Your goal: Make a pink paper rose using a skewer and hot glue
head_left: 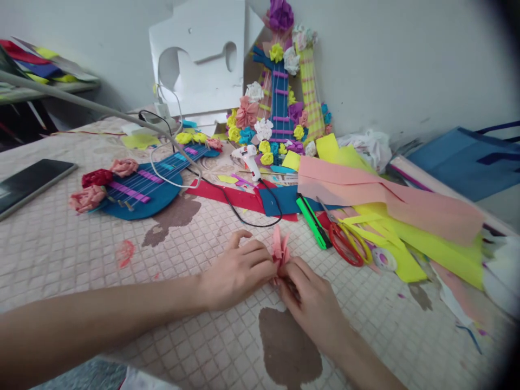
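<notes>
Between my two hands is a small pink crepe paper flower (280,246), its petals standing upward. My left hand (244,268) pinches it from the left, with the index finger raised a little. From the right, my right hand (306,290) grips its lower part; the fingertips partly hide the base. Beyond the hands lie a green box cutter (312,222) and red-and-yellow-handled scissors (345,241). A white hot glue gun (248,161) stands farther back. To the left rests a blue paper guitar (150,192) with pink and red paper flowers on it.
Sheets of pink crepe paper (390,195) and yellow crepe paper (439,252) cover the right side. Decorated paper guitars (280,103) lean on the wall. A phone (34,181) lies at left, and a black cord (239,214) loops across the table. A tape roll (384,259) is near the scissors.
</notes>
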